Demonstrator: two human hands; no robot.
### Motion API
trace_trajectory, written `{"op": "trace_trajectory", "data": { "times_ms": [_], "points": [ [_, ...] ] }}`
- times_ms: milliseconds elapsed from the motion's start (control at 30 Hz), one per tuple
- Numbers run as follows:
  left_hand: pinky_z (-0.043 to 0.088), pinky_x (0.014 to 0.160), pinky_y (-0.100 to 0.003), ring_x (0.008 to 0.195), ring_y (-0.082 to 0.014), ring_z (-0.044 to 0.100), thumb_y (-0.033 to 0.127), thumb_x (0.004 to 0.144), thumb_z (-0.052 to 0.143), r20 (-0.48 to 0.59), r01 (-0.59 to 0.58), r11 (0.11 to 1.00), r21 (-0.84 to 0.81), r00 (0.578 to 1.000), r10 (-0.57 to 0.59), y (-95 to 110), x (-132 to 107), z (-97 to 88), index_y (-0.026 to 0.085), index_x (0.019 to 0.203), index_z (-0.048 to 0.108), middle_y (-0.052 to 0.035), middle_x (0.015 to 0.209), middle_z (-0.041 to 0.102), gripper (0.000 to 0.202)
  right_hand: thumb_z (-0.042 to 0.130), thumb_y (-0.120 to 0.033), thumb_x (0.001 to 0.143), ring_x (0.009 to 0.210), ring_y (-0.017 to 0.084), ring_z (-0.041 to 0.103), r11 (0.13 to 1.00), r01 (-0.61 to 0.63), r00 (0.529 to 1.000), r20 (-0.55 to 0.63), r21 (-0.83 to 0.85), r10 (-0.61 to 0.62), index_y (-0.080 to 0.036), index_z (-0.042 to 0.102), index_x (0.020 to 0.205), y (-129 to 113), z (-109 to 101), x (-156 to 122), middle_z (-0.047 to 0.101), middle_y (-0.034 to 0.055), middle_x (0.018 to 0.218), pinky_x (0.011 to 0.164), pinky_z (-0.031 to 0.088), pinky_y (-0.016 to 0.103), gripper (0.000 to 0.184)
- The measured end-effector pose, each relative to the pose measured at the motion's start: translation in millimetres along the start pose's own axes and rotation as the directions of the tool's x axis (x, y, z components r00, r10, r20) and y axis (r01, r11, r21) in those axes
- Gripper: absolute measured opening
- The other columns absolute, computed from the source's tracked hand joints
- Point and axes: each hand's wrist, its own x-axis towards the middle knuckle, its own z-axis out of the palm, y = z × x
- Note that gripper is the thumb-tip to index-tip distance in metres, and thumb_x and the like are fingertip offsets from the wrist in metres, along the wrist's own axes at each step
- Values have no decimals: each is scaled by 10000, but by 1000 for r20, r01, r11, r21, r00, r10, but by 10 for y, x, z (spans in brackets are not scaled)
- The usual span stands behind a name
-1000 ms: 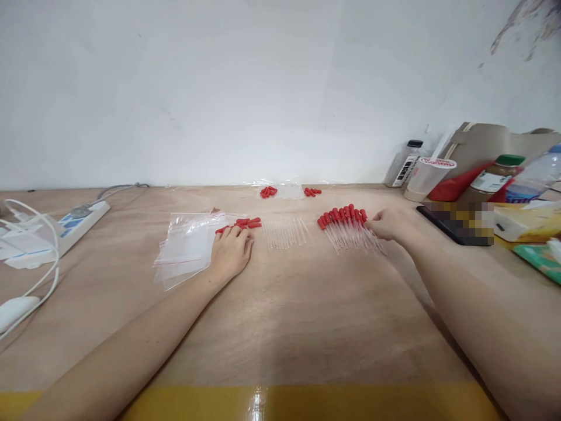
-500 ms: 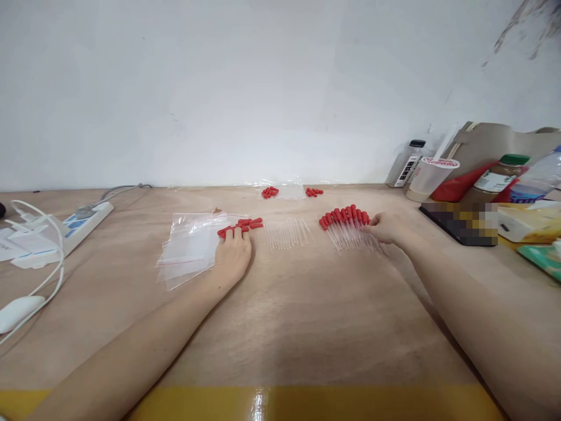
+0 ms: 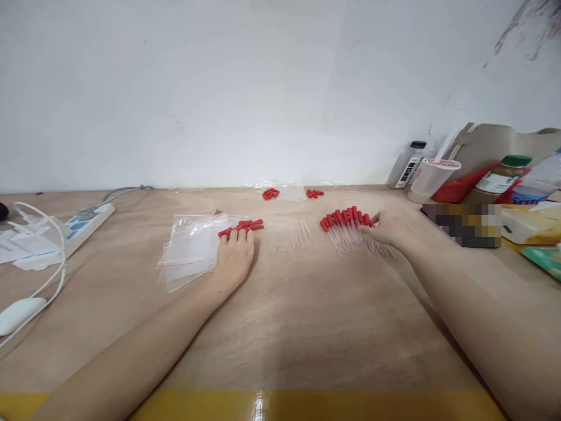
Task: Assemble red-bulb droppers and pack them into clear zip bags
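Observation:
My left hand [image 3: 236, 254] lies palm down with its fingers stretched out over a small pile of red rubber bulbs [image 3: 250, 225], touching them. Under and beside it are clear zip bags [image 3: 188, 240]. To the right of the bulbs, thin clear pipette tubes [image 3: 287, 235] lie side by side in a row. Farther right, droppers with red bulbs [image 3: 346, 221] fan out, their clear tubes pointing toward me. My right hand [image 3: 382, 228] is at the right end of this fan, thumb and finger closed about a dropper there; its palm side is partly hidden.
Against the wall, a clear bag [image 3: 291, 192] holds tubes and red bulbs. A power strip [image 3: 87, 231] with white cables is at left. On the right stand a bottle [image 3: 407, 166], a cup [image 3: 432, 178] and a green-capped jar [image 3: 499, 181], with a dark flat item [image 3: 464, 228] before them.
My left fingers have shifted slightly over the red bulbs. At the fan's right end, my right hand has moved a little and the outermost tubes have spread to the right.

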Motion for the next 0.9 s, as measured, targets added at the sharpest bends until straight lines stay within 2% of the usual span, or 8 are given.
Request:
{"op": "trace_trajectory", "data": {
  "times_ms": [167,267,367,433,500,567,733,900],
  "points": [
    [414,568,-311,776,-243,554,46,814,348,-101,-120,990,-71,988,113,1,-7,64,114,914,557,-114,810,613,242,515,-571,678,807,258,587,1000,-11,998,-57,16,12,-148,547,931,-55,-25,-47,628,131,860,609,395,306,494],
    [444,594,-277,822,-209,572,114,867,357,-249,-265,948,-175,944,218,20,-12,142,138,961,544,-83,868,631,211,495,-497,722,781,243,579,1000,23,986,-165,13,-21,-161,546,901,-225,-38,-188,623,112,836,600,383,299,384],
    [467,698,-270,838,-179,585,208,902,366,-353,-334,896,-293,908,224,50,-5,184,151,998,531,-60,885,637,200,489,-389,746,730,203,569,983,169,970,-190,74,-152,-177,551,806,-482,6,-367,618,71,772,583,373,272,229],
    [469,738,-282,847,-177,586,252,909,366,-374,-330,875,-355,908,191,64,4,185,153,993,534,-59,887,635,213,488,-304,750,722,169,564,930,332,937,-168,160,-306,-180,546,753,-674,66,-445,619,50,768,597,378,249,137],
    [465,773,-297,885,-182,574,261,909,369,-360,-323,851,-414,917,172,68,14,176,152,977,542,-64,915,625,216,488,-227,741,727,153,563,880,419,907,-131,222,-399,-172,545,732,-863,128,-459,622,50,766,623,389,238,80],
    [459,794,-303,909,-180,559,250,905,377,-327,-310,823,-475,931,162,62,25,171,153,965,551,-66,949,612,208,494,-174,723,761,166,568,883,402,915,-83,242,-395,-159,555,767,-1036,174,-420,625,70,787,646,402,243,77],
    [440,808,-317,913,-180,531,240,890,405,-302,-296,791,-536,942,148,10,74,208,175,953,581,-60,962,603,198,548,-122,660,857,248,577,963,219,965,113,155,-237,-102,545,960,-1335,223,-278,607,162,908,614,433,281,301],
    [389,802,-357,905,-204,508,249,876,436,-290,-256,857,-447,948,132,-113,143,245,214,947,608,-43,908,624,189,594,-125,634,834,284,593,980,166,966,181,113,-185,-88,549,984,-1416,275,-244,606,187,904,590,449,318,354]
  ]
}}
